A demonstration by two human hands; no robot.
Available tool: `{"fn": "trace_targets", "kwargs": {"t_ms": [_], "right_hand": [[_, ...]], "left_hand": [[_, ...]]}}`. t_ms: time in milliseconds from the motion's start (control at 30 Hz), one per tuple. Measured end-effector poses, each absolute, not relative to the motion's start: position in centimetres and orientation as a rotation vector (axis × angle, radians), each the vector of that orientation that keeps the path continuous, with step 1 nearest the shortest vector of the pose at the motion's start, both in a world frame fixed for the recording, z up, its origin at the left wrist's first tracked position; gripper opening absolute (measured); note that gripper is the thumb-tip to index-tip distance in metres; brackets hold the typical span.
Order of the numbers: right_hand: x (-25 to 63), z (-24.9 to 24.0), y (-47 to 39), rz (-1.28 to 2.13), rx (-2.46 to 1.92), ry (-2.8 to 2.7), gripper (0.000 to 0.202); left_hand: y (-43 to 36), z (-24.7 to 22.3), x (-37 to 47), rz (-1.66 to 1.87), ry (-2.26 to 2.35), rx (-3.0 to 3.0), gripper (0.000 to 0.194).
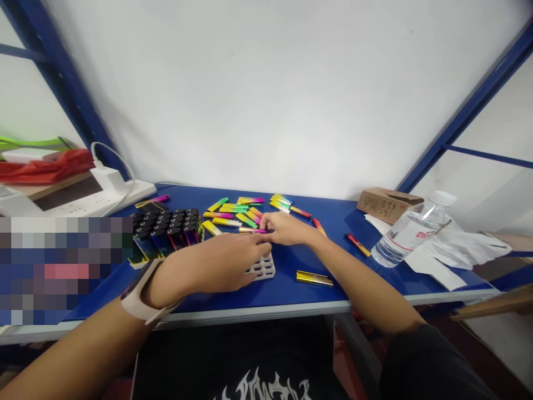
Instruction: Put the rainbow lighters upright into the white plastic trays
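My left hand (222, 261) reaches over a pale tray with rows of holes (263, 268) and covers most of it. Its fingers stretch toward my right hand, with the thumb held apart. My right hand (283, 228) is curled, fingertips pinched at the purple end of a shiny gold-to-purple lighter case (249, 230). The fingertips of both hands meet there, partly hiding that end. Just beyond lie several loose metallic cases in yellow, green, pink and red (234, 209). Left of my hands stands a block of upright black-topped lighters (170, 225).
A gold case (314, 278) lies near the front edge, and a red-yellow one (358, 245) farther right. A water bottle (410, 233), white gloves (462, 244) and a cardboard box (387, 204) occupy the right end. A white power strip (95, 200) sits at left.
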State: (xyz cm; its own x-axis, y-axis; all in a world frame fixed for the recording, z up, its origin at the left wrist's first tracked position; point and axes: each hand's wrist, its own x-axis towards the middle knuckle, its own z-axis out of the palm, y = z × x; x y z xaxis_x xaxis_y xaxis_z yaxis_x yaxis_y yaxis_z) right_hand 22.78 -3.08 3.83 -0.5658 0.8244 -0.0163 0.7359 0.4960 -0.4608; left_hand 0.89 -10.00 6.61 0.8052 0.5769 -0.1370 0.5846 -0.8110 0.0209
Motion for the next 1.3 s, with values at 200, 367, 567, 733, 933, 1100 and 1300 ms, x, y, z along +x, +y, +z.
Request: {"fn": "trace_targets", "kwargs": {"t_ms": [200, 367, 567, 733, 933, 1100, 1300], "right_hand": [[24.6, 3.9, -3.2, 0.55, -1.316, -2.371, 0.031], [25.2, 3.3, -2.4, 0.656, -1.162, -2.022, 0.028], [24.8, 2.5, -1.6, 0.853, -0.963, -1.61, 0.049], [24.7, 1.9, -1.0, 0.909, -0.886, -1.557, 0.055], [24.8, 2.2, -1.2, 0.93, -0.878, -1.45, 0.051], [24.5, 2.7, -1.4, 0.948, -0.823, -1.357, 0.055], [23.5, 2.3, -2.0, 1.018, -0.777, -1.357, 0.058]], "left_hand": [[-9.6, 8.4, -0.3, -0.322, 1.277, 2.76, 0.066], [-9.1, 8.2, -0.4, -0.366, 1.38, 2.647, 0.099], [-8.6, 7.6, 0.0, -0.425, 1.252, 2.647, 0.069], [-8.0, 6.9, 0.5, -0.368, 1.175, 2.693, 0.068], [-7.9, 6.9, 0.3, -0.348, 1.182, 2.657, 0.084], [-8.1, 7.6, -0.5, -0.386, 1.277, 2.618, 0.103], [-7.8, 7.7, -0.8, -0.478, 1.313, 2.562, 0.102]]}}
